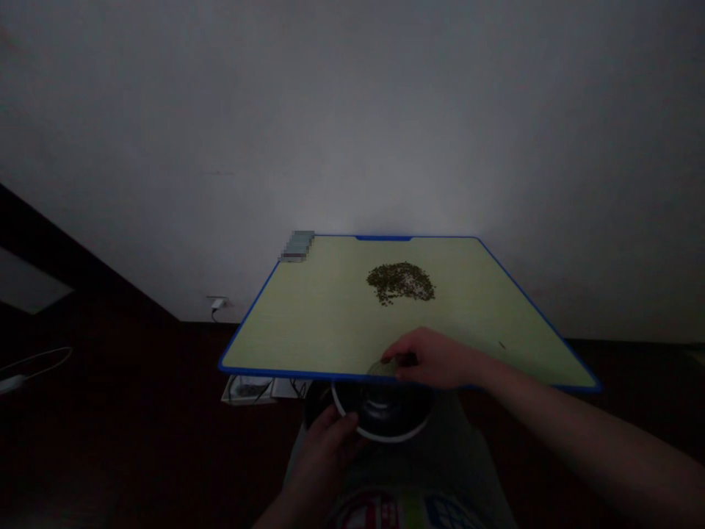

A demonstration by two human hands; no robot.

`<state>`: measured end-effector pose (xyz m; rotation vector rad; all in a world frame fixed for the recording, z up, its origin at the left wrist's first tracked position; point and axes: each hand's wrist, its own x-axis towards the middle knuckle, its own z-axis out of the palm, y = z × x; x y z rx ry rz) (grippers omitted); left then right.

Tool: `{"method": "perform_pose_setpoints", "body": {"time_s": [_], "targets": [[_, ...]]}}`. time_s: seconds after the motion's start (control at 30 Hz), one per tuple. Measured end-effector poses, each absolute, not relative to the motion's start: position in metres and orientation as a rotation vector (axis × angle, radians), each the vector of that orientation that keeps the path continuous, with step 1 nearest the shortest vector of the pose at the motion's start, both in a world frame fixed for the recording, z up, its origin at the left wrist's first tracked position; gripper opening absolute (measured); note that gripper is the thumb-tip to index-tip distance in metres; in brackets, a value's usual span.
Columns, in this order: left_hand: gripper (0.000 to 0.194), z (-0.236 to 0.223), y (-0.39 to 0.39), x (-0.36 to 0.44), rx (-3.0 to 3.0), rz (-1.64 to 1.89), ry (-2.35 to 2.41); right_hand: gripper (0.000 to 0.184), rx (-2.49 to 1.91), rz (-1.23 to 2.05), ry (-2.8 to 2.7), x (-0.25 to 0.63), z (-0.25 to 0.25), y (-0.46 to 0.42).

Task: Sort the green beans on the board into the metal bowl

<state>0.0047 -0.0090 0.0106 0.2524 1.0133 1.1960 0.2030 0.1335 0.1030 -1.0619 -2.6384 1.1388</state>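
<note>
A pale wall [352, 110] fills the upper view, with a white plug in a wall socket [219, 303] low on it, left of a pale green board edged in blue [324, 316]. A pixelated grey object [297, 246] sits at the board's far left corner. A heap of small dark green seeds [400, 283] lies near the middle of the board toward its far edge, well apart from both hands, and one dark speck [501, 344] lies near the right edge. The work in hand appears to centre on these seeds and the containers at the near edge. There, the right hand [435, 358] reaches over from the right, its fingers drawn narrowly together on a clear round dish [381, 369], which is dim and partly hidden. Below that edge, the left hand [327, 450] holds the white rim of a dark round bowl [382, 413], its fingers curled around the rim, above the person's lap.
</note>
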Motion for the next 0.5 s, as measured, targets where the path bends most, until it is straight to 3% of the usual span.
{"method": "perform_pose_setpoints", "body": {"time_s": [0.2,0.33,0.5], "targets": [[0.027,0.011,-0.006,0.008,0.259,1.176,0.989,0.039,-1.096,1.328,-2.392,0.234,0.089,0.145],[0.029,0.010,-0.005,0.014,0.260,1.128,1.008,0.049,-1.114,1.514,-2.074,0.262,0.073,0.161],[0.024,0.005,-0.001,0.032,0.272,1.030,0.992,0.056,-1.211,1.395,-1.673,0.280,0.056,0.175]]}}
